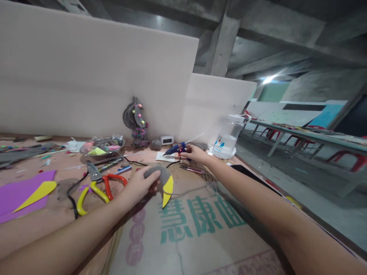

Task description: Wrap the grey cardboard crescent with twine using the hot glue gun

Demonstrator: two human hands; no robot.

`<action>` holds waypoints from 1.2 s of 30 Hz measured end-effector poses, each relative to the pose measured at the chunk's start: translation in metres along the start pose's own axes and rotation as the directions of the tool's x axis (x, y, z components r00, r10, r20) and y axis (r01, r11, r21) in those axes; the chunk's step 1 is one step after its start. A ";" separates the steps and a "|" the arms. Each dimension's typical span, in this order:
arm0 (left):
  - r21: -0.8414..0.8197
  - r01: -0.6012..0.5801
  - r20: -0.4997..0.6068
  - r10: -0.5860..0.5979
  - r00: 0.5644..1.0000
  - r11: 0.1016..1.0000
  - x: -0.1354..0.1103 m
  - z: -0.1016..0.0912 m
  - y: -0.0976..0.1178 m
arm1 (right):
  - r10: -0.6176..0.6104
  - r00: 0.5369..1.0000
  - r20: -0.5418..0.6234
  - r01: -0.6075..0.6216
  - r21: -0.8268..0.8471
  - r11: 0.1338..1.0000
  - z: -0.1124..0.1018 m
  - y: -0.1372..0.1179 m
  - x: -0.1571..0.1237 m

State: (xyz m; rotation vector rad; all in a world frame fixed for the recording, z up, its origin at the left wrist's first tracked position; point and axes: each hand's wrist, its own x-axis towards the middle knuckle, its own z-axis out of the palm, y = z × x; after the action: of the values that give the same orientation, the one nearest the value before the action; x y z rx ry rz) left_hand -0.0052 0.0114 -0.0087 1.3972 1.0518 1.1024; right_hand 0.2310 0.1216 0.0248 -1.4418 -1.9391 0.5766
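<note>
The grey-and-yellow crescent (166, 178) sits near the centre of the frame in our left hand (142, 182); we pinch its grey end, thumb on top and fingers beneath, and its yellow tip juts out right of the grip, pointing down. Above and right of centre, we have our right hand (194, 154) at the blue glue gun (176, 148); how far those fingers close, we cannot tell.

Grey crescent piece (165, 178), tip (168, 190) blazing yellow! Glue gun (177, 147) in deep blue, flat sheet (17, 196) in purple, leaf-shaped cut-out (38, 192) in yellow, tool handles (82, 201) in red and yellow, pale mat (155, 256) bearing green characters (203, 217), purple circles (135, 252)!
</note>
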 end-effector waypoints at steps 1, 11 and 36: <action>-0.015 0.012 -0.006 -0.012 1.000 1.000 0.000 0.000 0.001 | 0.002 0.999 -0.040 -0.002 0.002 1.000 -0.001 -0.001 -0.005; 0.025 -0.037 -0.020 0.037 0.999 0.999 -0.002 -0.001 0.005 | -0.048 0.956 0.288 0.033 0.058 0.998 0.006 -0.058 -0.103; 0.368 -0.093 0.009 0.096 0.995 0.925 -0.002 -0.005 0.005 | -0.140 0.984 0.112 0.146 -0.050 0.988 0.029 -0.041 -0.111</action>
State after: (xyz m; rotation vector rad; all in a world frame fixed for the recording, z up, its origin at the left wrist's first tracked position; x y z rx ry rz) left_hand -0.0106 0.0097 -0.0036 1.7570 1.2560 1.0139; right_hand 0.2035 0.0042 0.0063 -1.3165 -2.1406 0.5469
